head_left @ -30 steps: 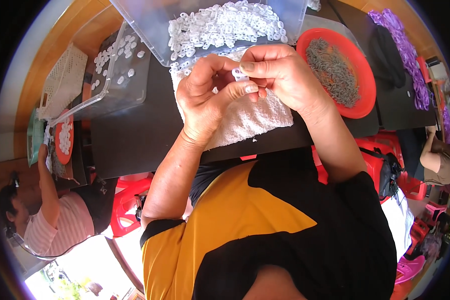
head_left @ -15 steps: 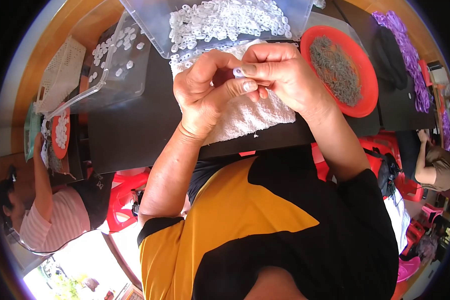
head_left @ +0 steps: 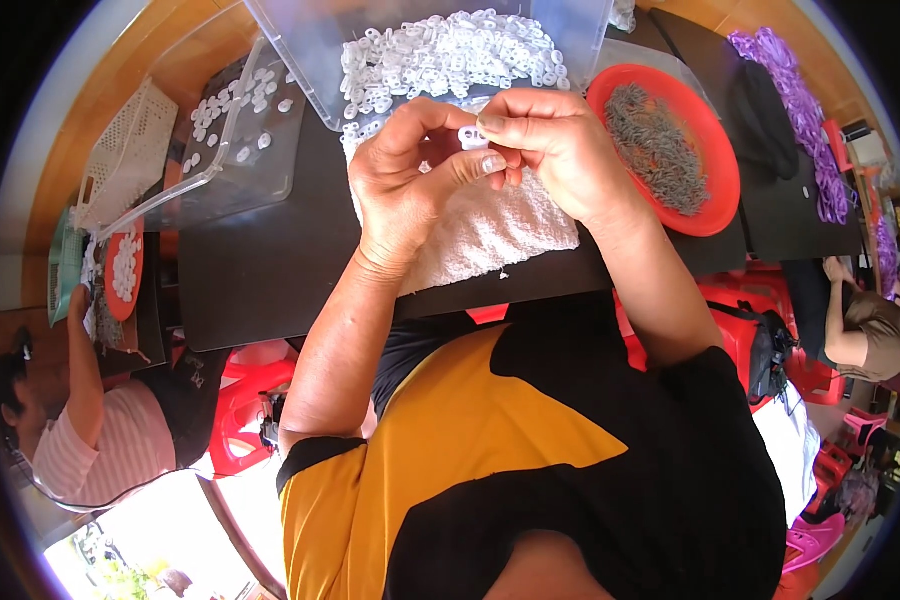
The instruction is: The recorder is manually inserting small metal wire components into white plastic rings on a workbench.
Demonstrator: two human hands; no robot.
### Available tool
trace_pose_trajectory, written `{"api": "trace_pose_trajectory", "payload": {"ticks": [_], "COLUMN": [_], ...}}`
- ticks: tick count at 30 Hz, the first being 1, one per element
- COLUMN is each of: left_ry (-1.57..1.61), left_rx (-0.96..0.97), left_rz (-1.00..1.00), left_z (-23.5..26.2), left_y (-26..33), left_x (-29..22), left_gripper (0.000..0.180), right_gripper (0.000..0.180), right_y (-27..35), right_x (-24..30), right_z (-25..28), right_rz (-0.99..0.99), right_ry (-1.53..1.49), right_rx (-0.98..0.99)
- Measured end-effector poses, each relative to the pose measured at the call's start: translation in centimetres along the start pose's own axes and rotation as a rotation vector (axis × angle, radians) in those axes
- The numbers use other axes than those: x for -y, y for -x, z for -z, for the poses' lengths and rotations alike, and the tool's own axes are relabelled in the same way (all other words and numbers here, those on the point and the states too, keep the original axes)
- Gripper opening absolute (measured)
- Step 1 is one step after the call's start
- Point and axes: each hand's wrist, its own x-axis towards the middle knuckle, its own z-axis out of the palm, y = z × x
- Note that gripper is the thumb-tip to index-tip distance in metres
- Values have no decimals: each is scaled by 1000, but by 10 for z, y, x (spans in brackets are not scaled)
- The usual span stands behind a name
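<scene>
My left hand [head_left: 410, 185] and my right hand [head_left: 560, 145] meet above a white towel [head_left: 490, 230] on the dark table [head_left: 270, 270]. Both pinch one small white plastic ring [head_left: 472, 138] between thumbs and fingertips. Just beyond the hands a clear tray [head_left: 320, 40] holds a heap of several white rings [head_left: 440, 55]. To the right sits a red plate [head_left: 715, 190] filled with thin grey metal pieces [head_left: 655, 150].
A second clear bin [head_left: 230, 150] with several white rings stands at the left, next to a white mesh basket [head_left: 125, 155]. Purple bands [head_left: 800, 100] lie far right. One person [head_left: 90, 420] works at the left, another person [head_left: 860, 320] sits at the right. Red stools [head_left: 240, 400] stand below the table.
Both hands have stayed together on the white ring, with slight finger shifts. The view has tilted a little, so the table and trays sit marginally higher in the picture.
</scene>
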Motion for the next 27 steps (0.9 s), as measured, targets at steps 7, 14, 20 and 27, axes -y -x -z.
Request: {"api": "trace_pose_trajectory", "payload": {"ticks": [7,14,20,27], "left_ry": [27,-232,-756,-910], "left_rx": [6,-437,-665,-809], "left_rz": [64,-140,-176,-582], "left_z": [-3,26,132,114], "left_y": [-2,-6,-65,-47], "left_x": [-10,-79,-119,-93], "left_gripper": [18,18,20,17], "right_gripper": [21,15,20,21], "right_y": [-5,12,-48,-98], "right_x": [-4,19,20,0], "right_z": [2,-1,33,18], "right_rz": [21,21,279,152], "right_ry": [82,510,1292,1612], "right_rx": [57,-98,-109,-18]}}
